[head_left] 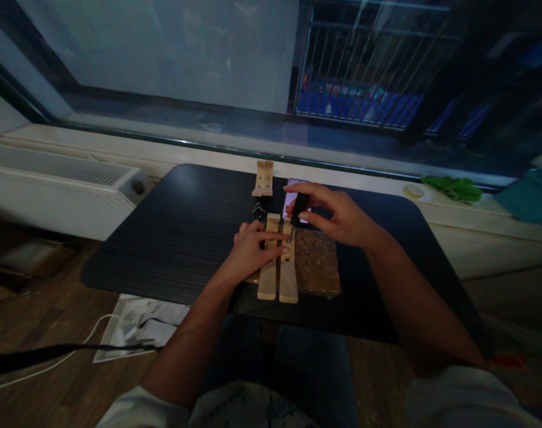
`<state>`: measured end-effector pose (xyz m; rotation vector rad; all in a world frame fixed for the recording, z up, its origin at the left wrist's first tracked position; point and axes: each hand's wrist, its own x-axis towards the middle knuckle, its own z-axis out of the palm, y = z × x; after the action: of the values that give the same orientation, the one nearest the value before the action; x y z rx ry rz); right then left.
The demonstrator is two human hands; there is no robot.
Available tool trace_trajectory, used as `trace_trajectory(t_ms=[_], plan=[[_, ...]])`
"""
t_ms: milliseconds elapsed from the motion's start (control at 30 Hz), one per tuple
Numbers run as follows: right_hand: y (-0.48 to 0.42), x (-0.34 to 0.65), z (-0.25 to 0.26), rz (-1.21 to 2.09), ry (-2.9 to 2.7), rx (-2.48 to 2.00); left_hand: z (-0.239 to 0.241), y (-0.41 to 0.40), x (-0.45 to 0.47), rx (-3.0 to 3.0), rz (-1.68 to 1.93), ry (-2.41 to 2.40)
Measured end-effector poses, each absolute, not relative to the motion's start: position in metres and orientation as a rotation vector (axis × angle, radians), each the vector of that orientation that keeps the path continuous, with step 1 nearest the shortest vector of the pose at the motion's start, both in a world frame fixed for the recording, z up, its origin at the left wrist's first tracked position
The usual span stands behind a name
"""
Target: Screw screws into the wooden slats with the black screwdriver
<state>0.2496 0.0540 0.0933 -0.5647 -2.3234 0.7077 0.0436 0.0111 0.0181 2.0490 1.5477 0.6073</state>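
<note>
Two pale wooden leg-shaped pieces lie side by side, the left wooden piece [267, 282] and the right wooden piece [288, 282], their wider ends towards me. My left hand [253, 246] reaches across the left one, index finger and thumb stretched out and apart, their tips resting on the right one around a small screw [289, 240]. My right hand [335, 211] grips the black handle of a screwdriver [300, 208]. Its shaft slants down to the screw. A brown block wrapped in clear film [318, 264] lies under the wooden pieces.
More wooden pieces [264, 178] stand at the table's far edge. Small metal hardware [258, 208] and a lit phone [290, 199] lie on the dark table [163, 238]. A radiator [65, 178] is left; leafy greens [453, 187] lie on the sill. A window rises behind.
</note>
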Motion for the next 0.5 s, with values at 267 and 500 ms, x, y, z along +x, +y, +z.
trace_trajectory(t_ms=[267, 500], plan=[[0.0564, 0.2477, 0.0924, 0.574, -2.322, -0.680, 0.0217, 0.0106, 0.0447, 2.020, 0.567, 1.575], [0.0568, 0.2471, 0.0911, 0.532, -2.317, -0.728, 0.0227, 0.0102, 0.0450, 2.019, 0.576, 1.575]])
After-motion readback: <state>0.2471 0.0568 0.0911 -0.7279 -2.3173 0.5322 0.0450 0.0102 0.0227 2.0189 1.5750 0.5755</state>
